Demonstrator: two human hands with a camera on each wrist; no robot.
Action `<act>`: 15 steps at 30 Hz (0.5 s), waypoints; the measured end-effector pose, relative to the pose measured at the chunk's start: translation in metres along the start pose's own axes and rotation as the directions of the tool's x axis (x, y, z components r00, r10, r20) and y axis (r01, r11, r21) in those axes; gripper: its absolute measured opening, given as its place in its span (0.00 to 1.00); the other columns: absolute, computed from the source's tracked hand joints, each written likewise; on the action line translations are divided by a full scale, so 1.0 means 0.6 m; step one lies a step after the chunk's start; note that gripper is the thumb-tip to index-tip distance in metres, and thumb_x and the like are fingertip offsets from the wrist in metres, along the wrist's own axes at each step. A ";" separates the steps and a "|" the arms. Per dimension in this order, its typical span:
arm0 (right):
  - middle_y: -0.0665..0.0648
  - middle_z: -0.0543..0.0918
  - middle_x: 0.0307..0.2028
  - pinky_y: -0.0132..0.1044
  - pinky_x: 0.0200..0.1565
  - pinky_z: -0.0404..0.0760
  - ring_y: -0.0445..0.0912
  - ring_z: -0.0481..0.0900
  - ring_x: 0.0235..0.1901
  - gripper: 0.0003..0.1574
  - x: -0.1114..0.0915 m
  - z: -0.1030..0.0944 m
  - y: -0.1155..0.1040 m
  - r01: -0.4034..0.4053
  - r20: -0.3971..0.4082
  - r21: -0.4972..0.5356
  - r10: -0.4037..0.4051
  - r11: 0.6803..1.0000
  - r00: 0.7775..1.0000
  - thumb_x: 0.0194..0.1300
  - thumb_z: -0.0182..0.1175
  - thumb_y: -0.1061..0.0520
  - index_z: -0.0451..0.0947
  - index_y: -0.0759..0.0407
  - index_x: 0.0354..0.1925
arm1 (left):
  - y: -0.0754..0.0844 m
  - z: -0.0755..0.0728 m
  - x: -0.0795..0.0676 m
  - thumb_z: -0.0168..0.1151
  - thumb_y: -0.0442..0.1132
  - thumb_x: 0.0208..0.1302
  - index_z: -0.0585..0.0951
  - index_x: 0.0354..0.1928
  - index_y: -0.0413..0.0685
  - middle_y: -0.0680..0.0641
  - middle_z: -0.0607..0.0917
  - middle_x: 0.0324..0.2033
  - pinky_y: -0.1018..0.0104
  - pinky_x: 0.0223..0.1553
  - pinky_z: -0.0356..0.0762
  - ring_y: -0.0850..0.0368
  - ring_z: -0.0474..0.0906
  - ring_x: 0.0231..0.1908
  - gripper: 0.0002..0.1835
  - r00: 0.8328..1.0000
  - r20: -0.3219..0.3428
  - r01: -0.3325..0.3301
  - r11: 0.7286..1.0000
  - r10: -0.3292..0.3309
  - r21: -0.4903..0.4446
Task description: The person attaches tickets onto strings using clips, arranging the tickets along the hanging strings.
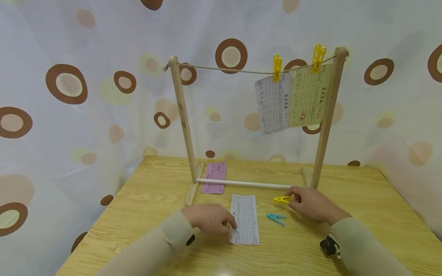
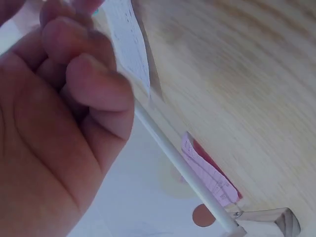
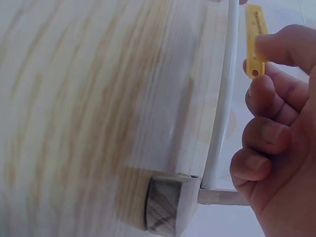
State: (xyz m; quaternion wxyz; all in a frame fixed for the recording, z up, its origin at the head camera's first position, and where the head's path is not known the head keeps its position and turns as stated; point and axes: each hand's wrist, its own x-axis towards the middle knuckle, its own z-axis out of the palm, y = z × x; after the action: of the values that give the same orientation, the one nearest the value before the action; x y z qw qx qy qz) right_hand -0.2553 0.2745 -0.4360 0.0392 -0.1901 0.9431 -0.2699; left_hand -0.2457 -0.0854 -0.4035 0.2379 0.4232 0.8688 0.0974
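"Holding?"
"Pinching yellow peg (image 1: 281, 199) in right hand (image 1: 312, 205); touching loose white sheet (image 1: 246, 220) with bent left hand (image 1: 211, 219), grip unclear."
"Pegged?"
"Above right hand, two sheets (image 1: 307, 97); beyond left hand, pink sheet (image 1: 215, 172) not yet."

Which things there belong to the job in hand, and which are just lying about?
Likely in the job:
yellow plastic clothespin, pinched in the right hand
white printed paper slip at the left hand
light wooden clothesline frame

Lying untouched, perhaps for later:
turquoise plastic clothespin
pink printed paper slip
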 end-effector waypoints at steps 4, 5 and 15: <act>0.49 0.72 0.25 0.35 0.24 0.66 0.40 0.64 0.19 0.15 -0.001 -0.002 -0.004 0.014 -0.015 0.018 -0.014 1.000 1.000 0.71 0.58 0.58 0.78 0.55 0.55 | -0.016 -0.009 0.014 0.64 0.49 0.70 0.84 0.57 0.54 0.59 0.78 0.29 0.69 0.31 0.72 0.66 0.71 0.29 0.17 0.990 -0.123 0.058 0.997 -0.065 -0.057; 0.49 0.71 0.25 0.36 0.24 0.65 0.40 0.64 0.19 0.15 -0.001 -0.002 -0.005 0.017 -0.018 0.022 -0.016 1.000 1.000 0.71 0.58 0.59 0.77 0.55 0.54 | -0.019 -0.011 0.017 0.64 0.49 0.70 0.84 0.58 0.53 0.59 0.78 0.30 0.68 0.31 0.72 0.65 0.72 0.29 0.18 0.985 -0.148 0.072 0.995 -0.082 -0.074; 0.50 0.69 0.26 0.35 0.24 0.65 0.41 0.63 0.18 0.15 -0.002 0.000 -0.008 0.013 -0.062 0.059 -0.010 0.998 0.998 0.71 0.57 0.59 0.73 0.58 0.54 | -0.045 -0.026 0.065 0.64 0.50 0.70 0.76 0.67 0.48 0.57 0.79 0.32 0.62 0.42 0.76 0.61 0.76 0.34 0.27 0.936 -0.271 0.203 0.973 -0.225 -0.108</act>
State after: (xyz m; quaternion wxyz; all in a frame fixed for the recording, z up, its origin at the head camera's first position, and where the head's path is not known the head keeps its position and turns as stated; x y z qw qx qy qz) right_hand -0.2527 0.2711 -0.4333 0.0142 -0.1858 0.9344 -0.3036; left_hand -0.2926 -0.0712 -0.4127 0.1375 0.2983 0.9302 0.1640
